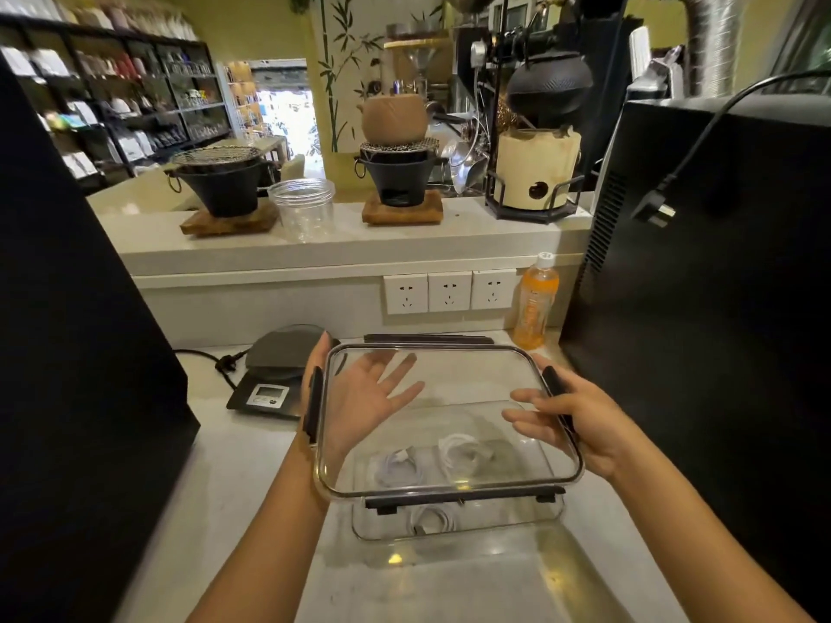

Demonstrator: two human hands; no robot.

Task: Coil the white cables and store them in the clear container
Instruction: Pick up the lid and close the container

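Note:
I hold a clear lid (449,379) with black side clips in the air above a clear container (508,523) on the counter. My left hand (359,397) supports the lid's left edge, palm up under it, fingers spread. My right hand (571,420) grips the lid's right edge by its black clip. Inside the container lie three coiled white cables: one at left (398,469), one at right (463,456), one near the front (431,519), seen through the lid and wall.
A digital scale (270,388) with a black cord sits left of the lid. An orange drink bottle (537,303) stands by the wall sockets (449,290). Black appliances flank both sides. A raised shelf behind carries stoves and a clear jar (306,209).

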